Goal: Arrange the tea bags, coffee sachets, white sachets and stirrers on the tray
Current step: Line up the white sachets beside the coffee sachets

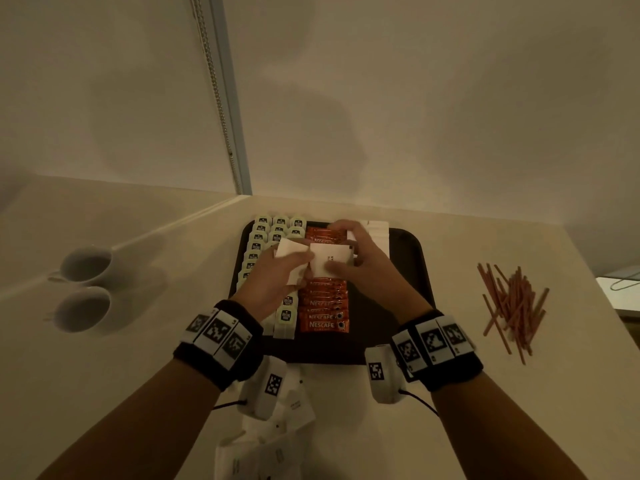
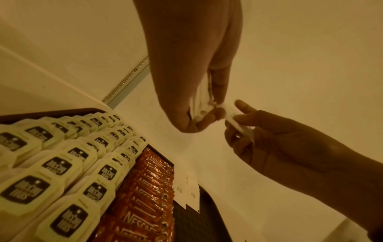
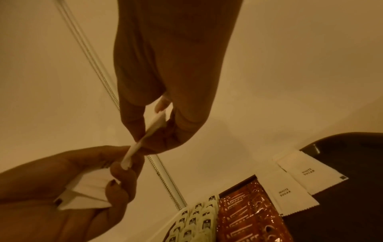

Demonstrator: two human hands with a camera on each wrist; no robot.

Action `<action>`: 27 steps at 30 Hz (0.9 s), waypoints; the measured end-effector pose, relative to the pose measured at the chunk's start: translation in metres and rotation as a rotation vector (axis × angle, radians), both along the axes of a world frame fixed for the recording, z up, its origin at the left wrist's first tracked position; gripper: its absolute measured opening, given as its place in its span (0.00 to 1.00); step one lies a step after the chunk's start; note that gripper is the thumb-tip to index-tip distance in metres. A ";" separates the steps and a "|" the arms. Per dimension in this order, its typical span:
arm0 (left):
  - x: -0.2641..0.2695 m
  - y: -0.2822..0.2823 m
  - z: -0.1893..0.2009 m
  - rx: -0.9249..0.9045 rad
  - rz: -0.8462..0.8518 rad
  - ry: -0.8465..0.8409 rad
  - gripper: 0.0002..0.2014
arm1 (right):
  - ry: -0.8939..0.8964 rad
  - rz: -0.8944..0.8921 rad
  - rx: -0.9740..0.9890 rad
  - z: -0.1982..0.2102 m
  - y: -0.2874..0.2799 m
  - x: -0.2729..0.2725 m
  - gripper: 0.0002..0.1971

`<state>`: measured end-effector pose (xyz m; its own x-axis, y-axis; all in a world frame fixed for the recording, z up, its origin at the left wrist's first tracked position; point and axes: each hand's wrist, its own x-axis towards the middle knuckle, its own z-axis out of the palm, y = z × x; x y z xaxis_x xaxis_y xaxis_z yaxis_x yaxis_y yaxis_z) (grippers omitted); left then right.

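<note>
A dark tray holds columns of tea bags on its left and a column of orange coffee sachets beside them. Two white sachets lie at its back right. Above the tray's middle, my left hand grips a bundle of white sachets. My right hand pinches a single white sachet by its edges, right next to the bundle. The single sachet touches the left fingertips. Reddish stirrers lie in a loose pile on the table, right of the tray.
Two white cups stand on the counter at the left. More loose white sachets lie on the table in front of the tray, between my forearms. A wall and a window frame with a bead chain rise behind the tray.
</note>
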<state>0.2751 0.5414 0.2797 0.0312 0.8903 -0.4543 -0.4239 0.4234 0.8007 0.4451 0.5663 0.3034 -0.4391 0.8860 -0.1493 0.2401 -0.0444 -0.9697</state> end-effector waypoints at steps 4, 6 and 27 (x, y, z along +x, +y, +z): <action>0.001 0.003 0.000 0.072 -0.017 0.166 0.08 | -0.076 -0.039 -0.040 -0.004 -0.002 -0.001 0.10; 0.002 0.004 -0.002 0.087 -0.021 0.269 0.08 | -0.118 -0.010 -0.025 -0.010 -0.001 0.002 0.09; -0.001 0.009 -0.027 -0.174 0.081 -0.270 0.15 | -0.412 -0.695 -0.227 -0.135 0.088 0.088 0.13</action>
